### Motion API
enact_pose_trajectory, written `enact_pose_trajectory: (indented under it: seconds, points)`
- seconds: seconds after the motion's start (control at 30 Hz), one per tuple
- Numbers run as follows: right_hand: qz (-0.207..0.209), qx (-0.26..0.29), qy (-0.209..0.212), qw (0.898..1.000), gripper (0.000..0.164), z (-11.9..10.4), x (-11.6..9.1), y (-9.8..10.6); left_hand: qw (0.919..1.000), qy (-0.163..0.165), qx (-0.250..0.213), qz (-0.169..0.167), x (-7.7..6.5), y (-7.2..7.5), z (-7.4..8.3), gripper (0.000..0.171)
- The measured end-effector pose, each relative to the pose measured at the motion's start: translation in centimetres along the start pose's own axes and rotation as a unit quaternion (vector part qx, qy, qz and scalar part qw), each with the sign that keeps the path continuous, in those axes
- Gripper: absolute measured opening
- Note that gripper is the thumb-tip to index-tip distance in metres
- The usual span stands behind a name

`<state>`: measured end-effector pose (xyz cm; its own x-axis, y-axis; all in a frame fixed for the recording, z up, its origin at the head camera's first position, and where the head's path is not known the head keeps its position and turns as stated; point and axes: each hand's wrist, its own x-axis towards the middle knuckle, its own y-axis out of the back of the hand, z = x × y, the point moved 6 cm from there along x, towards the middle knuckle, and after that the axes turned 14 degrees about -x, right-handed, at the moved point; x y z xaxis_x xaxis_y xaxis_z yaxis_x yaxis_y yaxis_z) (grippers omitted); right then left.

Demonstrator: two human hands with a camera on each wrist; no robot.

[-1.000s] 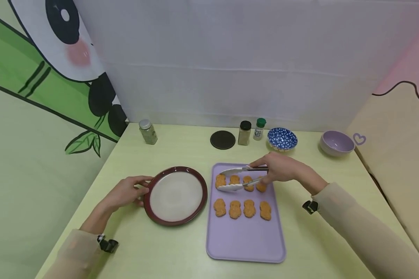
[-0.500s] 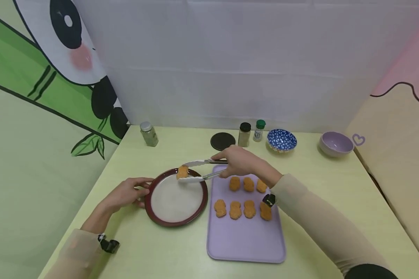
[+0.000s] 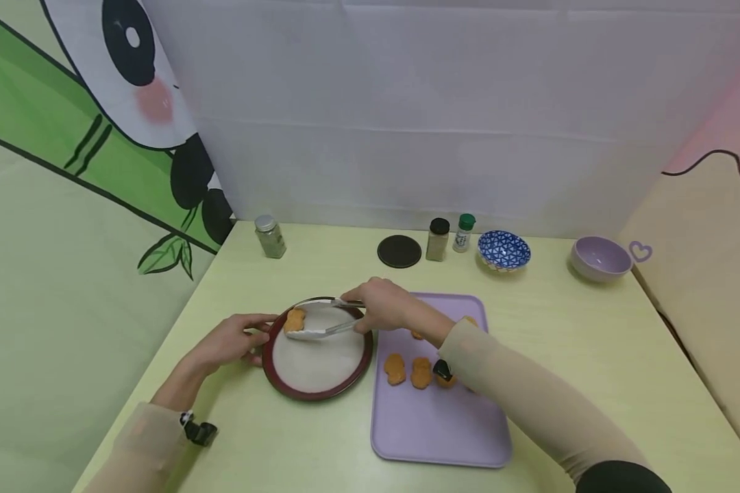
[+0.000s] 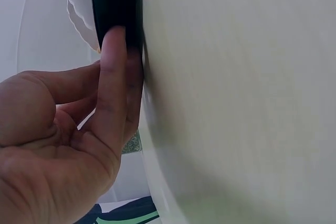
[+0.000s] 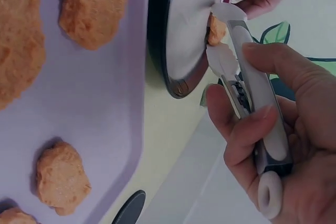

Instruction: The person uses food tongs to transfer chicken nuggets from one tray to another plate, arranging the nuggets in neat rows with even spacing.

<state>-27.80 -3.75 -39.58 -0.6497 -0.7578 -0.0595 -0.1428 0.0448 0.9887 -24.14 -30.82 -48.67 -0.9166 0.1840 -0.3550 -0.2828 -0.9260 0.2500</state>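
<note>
With its fingers at the left rim, my left hand [image 3: 231, 340] holds the white plate [image 3: 317, 363] with a brown-red edge; in the left wrist view fingers [image 4: 111, 85] reach against the plate's dark outer side. My right hand [image 3: 382, 305] grips a pair of tongs [image 5: 257, 87] with pale scalloped ends. Between the tong ends, at the upper left of the plate, is a golden-brown breaded nugget [image 3: 294, 320]. Whether the tongs still squeeze it is hard to tell. Right of the plate lies a lilac tray [image 3: 440, 431] bearing several more nuggets [image 3: 395, 370], partly hidden by my right arm.
Along the back stand a silver-capped jar [image 3: 270, 237], a black disc [image 3: 399, 251], a black-capped jar [image 3: 438, 239], a green-capped shaker [image 3: 464, 233], a blue patterned bowl [image 3: 503, 250] and a purple bowl [image 3: 601, 259]. A white sheet [image 3: 407, 137] hangs behind the table.
My right hand has carried one nugget in the tongs from the tray's upper left corner leftward over the plate's upper left. My left hand has stayed at the plate's rim.
</note>
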Motion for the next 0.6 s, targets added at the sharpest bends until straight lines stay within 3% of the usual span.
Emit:
enact_pose_trajectory:
  seconds: [0.33, 0.47, 0.6]
  points:
    - [0.019, 0.007, -0.003, 1.000, 0.063, 0.3, -0.8, 0.2, 0.9999, 0.012, 0.006, 0.010, -0.1, 0.1, -0.2, 0.044]
    - [0.027, 0.015, -0.016, 0.999, 0.066, 2.4, -3.3, 2.1, 0.9999, 0.010, 0.008, 0.005, 0.0, 0.0, -0.1, 0.044]
    - [0.016, 0.011, -0.034, 0.999, 0.068, 5.6, -7.4, 4.2, 0.9999, 0.009, 0.005, 0.006, 0.0, 0.1, 0.0, 0.044]
